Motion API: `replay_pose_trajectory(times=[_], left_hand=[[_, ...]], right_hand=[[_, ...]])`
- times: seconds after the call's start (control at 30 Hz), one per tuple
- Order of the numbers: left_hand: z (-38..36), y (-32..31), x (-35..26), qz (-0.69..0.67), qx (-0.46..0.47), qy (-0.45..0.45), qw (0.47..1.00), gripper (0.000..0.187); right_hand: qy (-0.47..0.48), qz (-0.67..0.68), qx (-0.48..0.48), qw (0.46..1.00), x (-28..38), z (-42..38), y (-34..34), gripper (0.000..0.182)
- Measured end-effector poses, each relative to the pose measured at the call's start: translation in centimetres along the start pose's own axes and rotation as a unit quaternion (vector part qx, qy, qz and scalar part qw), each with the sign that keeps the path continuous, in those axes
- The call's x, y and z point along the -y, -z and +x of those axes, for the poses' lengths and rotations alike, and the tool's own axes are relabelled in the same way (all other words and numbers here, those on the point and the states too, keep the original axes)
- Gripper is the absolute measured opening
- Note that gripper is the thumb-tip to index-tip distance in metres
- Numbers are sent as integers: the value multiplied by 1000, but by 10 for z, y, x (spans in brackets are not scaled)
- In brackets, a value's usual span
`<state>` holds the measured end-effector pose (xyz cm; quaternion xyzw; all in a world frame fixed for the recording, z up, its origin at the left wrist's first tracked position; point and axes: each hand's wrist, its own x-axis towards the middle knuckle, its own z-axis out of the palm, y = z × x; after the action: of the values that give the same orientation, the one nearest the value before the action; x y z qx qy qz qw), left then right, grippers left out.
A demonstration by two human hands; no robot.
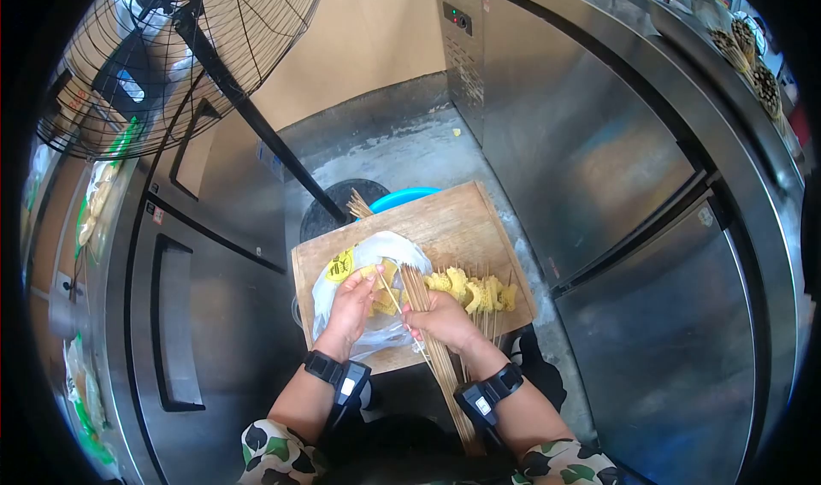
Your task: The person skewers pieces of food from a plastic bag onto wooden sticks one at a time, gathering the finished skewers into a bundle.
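Observation:
My right hand (pixel 449 321) is closed around a thick bundle of bamboo skewers (pixel 438 361) that slants down toward my lap. A single skewer (pixel 392 295) runs separately between my two hands, its lower part by my right thumb. My left hand (pixel 349 307) pinches a yellow, spongy-looking food piece (pixel 386 273) near that skewer's upper end. Below it, more such pieces lie in an open white plastic bag (pixel 389 244) with a yellow label. To the right, several skewers threaded with bumpy yellow food (pixel 483 293) lie side by side on the wooden board (pixel 462 215).
A black-caged fan (pixel 231 66) stands at the upper left on a round base (pixel 329 211). Behind the board shows a blue basin (pixel 402 198) and more sticks (pixel 359 204). Steel cabinets (pixel 599 143) flank both sides. Bundled skewers (pixel 753 70) lie on the right counter.

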<state>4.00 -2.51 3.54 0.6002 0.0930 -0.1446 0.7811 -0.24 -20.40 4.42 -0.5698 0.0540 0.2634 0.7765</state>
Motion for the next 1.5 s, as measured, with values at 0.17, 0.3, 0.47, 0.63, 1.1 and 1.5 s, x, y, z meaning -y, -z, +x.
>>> replay_pose_trajectory(times=[0.17, 0.3, 0.47, 0.63, 1.1, 1.5], left_hand=[[0, -3, -6, -1, -3, -12, 1000, 25], [-6, -13, -19, 9, -37, -18, 999, 26], [-3, -15, -23, 49, -52, -60, 996, 26], [-3, -18, -26, 78, -51, -86, 992, 28], [-15, -26, -17, 180, -70, -190, 962, 22], [-21, -24, -11, -82, -49, 61, 994, 21]], right_hand=[[-5, 13, 3, 1000, -1, 0, 0, 6], [-8, 10, 4, 1000, -1, 1, 0, 6], [-6, 2, 3, 1000, 2, -1, -1, 6], [-10, 8, 8, 1000, 0, 0, -1, 6], [-1, -11, 12, 1000, 5, -3, -2, 5], [27, 6, -5, 1000, -1, -2, -2, 5]])
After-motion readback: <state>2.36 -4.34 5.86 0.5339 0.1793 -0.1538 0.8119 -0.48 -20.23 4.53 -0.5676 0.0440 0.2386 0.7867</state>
